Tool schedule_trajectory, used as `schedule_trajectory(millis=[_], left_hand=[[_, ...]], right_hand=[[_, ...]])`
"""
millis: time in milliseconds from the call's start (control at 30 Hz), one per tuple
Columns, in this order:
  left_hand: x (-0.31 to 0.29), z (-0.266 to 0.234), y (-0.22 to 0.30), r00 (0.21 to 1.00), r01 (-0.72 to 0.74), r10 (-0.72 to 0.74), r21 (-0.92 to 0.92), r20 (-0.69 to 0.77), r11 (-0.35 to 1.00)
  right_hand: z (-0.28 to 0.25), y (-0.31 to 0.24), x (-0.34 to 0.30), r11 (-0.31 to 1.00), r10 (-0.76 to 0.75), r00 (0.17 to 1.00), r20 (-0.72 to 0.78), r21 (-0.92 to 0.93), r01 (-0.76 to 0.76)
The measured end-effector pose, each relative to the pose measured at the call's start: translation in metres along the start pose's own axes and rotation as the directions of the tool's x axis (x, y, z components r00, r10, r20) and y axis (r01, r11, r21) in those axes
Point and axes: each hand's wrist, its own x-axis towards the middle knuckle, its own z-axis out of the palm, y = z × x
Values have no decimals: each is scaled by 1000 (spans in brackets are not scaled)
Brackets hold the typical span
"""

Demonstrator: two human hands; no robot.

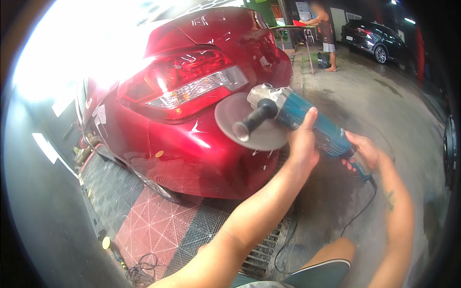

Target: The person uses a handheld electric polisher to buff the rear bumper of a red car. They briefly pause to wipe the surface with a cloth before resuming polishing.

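Note:
Both of my hands hold a teal electric polisher slanting across the rear corner of a red car. My left hand is wrapped round the body just behind the metal head. Round the rear grip, by the power cord, closes my right hand. The grey pad looks blurred and lies at the bumper beside the tail light; whether it presses on the paint I cannot tell. A black side handle sticks out with no hand on it.
The black power cord trails down past my leg. Floor tiles and a drain grate lie below the car. Coiled cable sits at lower left. Farther off, a person stands by a work stand near a dark car.

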Motion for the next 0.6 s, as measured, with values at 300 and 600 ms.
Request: schedule_trajectory(millis=[300,600], left_hand=[[-64,-19,20,979,-202,205,-107,18,974],[-142,-89,70,973,-214,211,20,88,977]], right_hand=[[32,-15,-13,972,-158,979,129,-156,177],[135,16,-39,959,-217,960,176,-144,243]])
